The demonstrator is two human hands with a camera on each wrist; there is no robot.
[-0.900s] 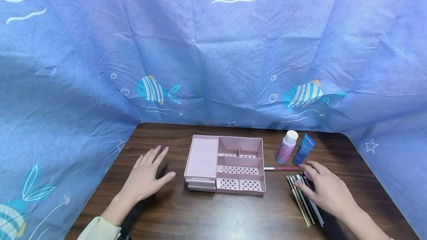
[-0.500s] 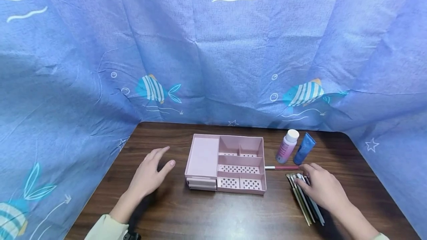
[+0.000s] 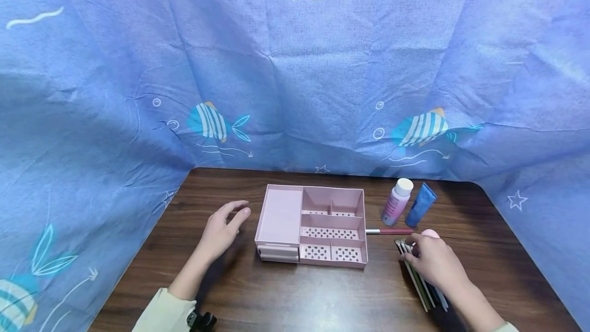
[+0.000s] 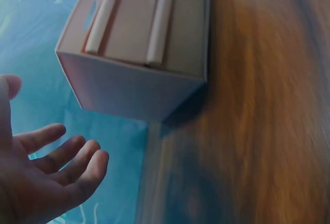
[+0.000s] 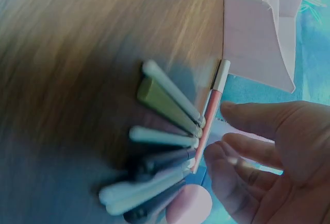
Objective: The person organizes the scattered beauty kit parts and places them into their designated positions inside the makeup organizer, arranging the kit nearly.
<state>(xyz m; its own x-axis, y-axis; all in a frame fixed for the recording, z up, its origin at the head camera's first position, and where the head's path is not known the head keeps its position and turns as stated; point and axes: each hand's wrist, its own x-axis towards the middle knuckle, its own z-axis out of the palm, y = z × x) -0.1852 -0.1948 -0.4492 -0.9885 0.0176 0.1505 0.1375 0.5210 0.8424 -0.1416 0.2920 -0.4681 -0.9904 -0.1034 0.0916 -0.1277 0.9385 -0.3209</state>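
Note:
My right hand (image 3: 438, 263) is over a bundle of slim brushes (image 3: 418, 288) on the table's right side. In the right wrist view its thumb and fingers stand apart, with nothing seen between them; the brushes (image 5: 170, 105) lie just beyond the fingertips. A pink egg-shaped thing, like a makeup sponge (image 5: 189, 204), lies by the brush ends; the hand partly covers it in the head view. Loosely bent and holding nothing, my left hand (image 3: 218, 232) is left of a pink compartment organizer (image 3: 279, 216), apart from it. A drawer front (image 4: 183, 28) shows on the organizer.
Behind the right hand stand a pink bottle with a white cap (image 3: 396, 204) and a blue tube (image 3: 420, 205). A red-and-white stick (image 3: 396, 231) lies beside the organizer's right wall. Blue patterned cloth (image 3: 295, 91) hangs behind the dark wooden table (image 3: 295, 298).
My left hand has moved right, closer to the organizer, its fingers bending more. The right hand has shifted slightly left over the brushes, bringing the pink egg-shaped thing into sight behind it.

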